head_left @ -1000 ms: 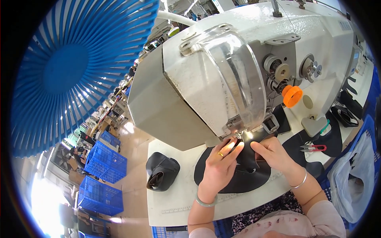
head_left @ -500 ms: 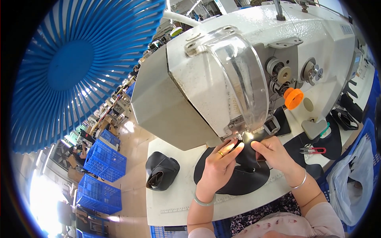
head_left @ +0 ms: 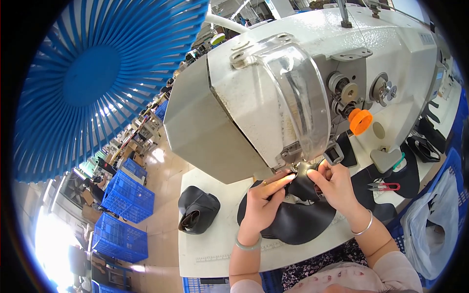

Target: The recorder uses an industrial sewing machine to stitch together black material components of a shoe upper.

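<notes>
Under the lit needle area of a white sewing machine (head_left: 244,97), both hands hold a black leather-like piece (head_left: 303,222). My left hand (head_left: 264,202) pinches it on the left side, its index finger stretched toward the needle and the fingertips partly under the machine head. On the right, my right hand (head_left: 334,188) grips a raised, folded part of the same piece between thumb and fingers. The rest of the piece spreads over the white table (head_left: 215,249) toward me. The needle itself is hard to make out.
A rolled black piece (head_left: 198,210) stands at the table's left. Red-handled thread snips (head_left: 384,186) lie at the right among black pieces. A blue fan (head_left: 93,75) looms upper left. Blue crates (head_left: 128,198) stand on the floor; a plastic bag (head_left: 430,219) hangs lower right.
The part of the black piece between my hands has been raised and folded by the needle. My right hand's fingers have shifted slightly up, and my left hand has turned a little.
</notes>
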Available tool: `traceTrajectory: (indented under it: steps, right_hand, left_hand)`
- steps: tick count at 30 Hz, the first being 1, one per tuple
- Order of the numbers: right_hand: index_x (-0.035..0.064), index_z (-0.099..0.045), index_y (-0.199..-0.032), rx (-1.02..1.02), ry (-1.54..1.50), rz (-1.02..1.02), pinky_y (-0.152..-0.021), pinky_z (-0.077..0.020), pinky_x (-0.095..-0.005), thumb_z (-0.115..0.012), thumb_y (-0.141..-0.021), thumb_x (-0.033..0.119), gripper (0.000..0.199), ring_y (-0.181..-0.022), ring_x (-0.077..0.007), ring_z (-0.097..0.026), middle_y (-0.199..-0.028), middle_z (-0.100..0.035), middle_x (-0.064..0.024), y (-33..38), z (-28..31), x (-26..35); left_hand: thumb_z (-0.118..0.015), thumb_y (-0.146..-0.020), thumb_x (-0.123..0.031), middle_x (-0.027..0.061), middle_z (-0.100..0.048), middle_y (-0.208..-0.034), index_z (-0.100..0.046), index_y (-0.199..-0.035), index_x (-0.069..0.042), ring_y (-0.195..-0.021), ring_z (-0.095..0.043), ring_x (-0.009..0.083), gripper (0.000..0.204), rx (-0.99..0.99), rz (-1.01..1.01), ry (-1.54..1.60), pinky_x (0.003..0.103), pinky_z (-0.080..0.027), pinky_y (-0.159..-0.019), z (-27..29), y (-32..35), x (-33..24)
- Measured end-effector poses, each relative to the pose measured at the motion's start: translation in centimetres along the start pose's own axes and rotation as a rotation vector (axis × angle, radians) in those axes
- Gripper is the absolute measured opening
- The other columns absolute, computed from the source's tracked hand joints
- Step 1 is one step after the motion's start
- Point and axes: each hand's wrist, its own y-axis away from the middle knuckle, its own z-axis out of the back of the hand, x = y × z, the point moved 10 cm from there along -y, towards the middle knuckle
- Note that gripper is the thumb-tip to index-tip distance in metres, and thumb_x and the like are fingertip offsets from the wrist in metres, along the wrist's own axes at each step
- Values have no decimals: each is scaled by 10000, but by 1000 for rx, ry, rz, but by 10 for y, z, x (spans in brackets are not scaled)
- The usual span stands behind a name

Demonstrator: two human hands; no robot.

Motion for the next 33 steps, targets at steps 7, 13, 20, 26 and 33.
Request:
traceTrajectory:
  steps: [7, 13, 20, 26, 33]
  right_hand:
    - [27, -452, -733, -6, 12, 13, -438, -420, -212, -660, -856, 160, 276, -485, -77, -586, -541, -564, -33, -1, 1, 7]
    - [27, -436, -712, -9, 24, -1, -443, -429, -213, -660, -844, 146, 286, -492, -73, -578, -554, -567, -33, -9, 3, 10]
    - [4, -438, -874, -24, 200, -1, -470, -416, -286, -693, -779, 211, 342, -487, -126, -566, -529, -524, -49, -17, 11, 6]
    - [-23, -475, -1001, 52, 403, -4, -536, -436, -329, -680, -768, 324, 465, -518, -217, -582, -531, -544, -68, -16, 10, 16]
    - [-78, -498, -982, 86, 340, 67, -600, -469, -350, -648, -761, 277, 444, -602, -277, -623, -548, -568, -96, -25, 5, 10]
  left_hand:
    - [-553, -748, 88, 217, -609, -1141, -638, -1101, -5, -1097, -575, 362, 375, 50, -156, -201, 356, -458, -923, -5, -1, -21]
    - [-554, -740, 88, 207, -597, -1159, -626, -1102, 2, -1084, -565, 381, 379, 40, -188, -279, 379, -471, -907, -12, -1, -26]
    - [-570, -737, 75, 197, -603, -1082, -607, -1112, 22, -1066, -571, 376, 381, -65, -209, -431, 391, -488, -882, -19, 3, -37]
    - [-584, -740, 50, 205, -581, -1070, -594, -1114, 48, -1067, -574, 366, 374, -94, -194, -527, 385, -496, -873, -24, 7, -38]
    - [-588, -749, 24, 218, -580, -1025, -584, -1092, 84, -1040, -587, 371, 348, -136, -223, -640, 383, -510, -862, -30, 7, -46]
